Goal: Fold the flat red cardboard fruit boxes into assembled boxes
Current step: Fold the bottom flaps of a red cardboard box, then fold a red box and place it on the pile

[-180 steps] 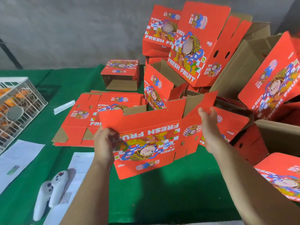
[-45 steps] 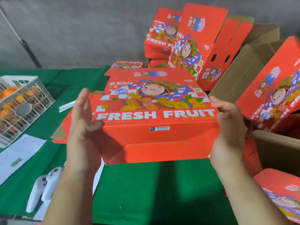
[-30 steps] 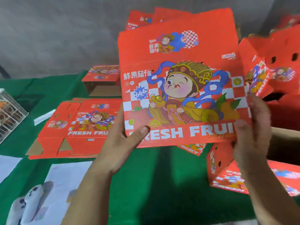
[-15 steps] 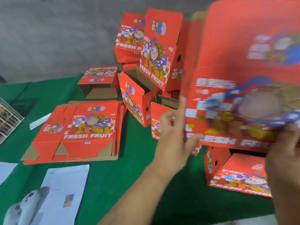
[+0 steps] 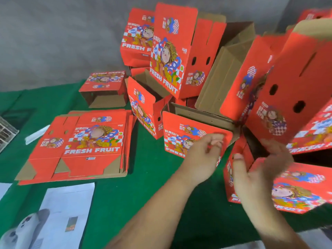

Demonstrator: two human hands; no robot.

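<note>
A stack of flat red fruit boxes [image 5: 93, 144] lies on the green table [image 5: 147, 186] at the left. Assembled red boxes are heaped at the back and right; one tall box [image 5: 172, 51] leans against the heap. A blurred assembled box [image 5: 291, 90] lies tilted on the heap at the right, with no hand on it. My left hand [image 5: 203, 155] hovers with loosely curled fingers in front of an open-topped box [image 5: 181, 133] and holds nothing. My right hand [image 5: 255, 173], fingers spread and blurred, is empty just below the tilted box.
A single open box [image 5: 104, 90] stands behind the flat stack. Printed papers [image 5: 68, 211] and white controllers [image 5: 16, 232] lie at the near left. A white crate [image 5: 5, 133] is at the left edge, with a white strip [image 5: 36, 134] near it. A grey wall rises behind.
The assembled box that both hands held up has left them and now lies tilted on the heap at the right. Both hands have come down, empty.
</note>
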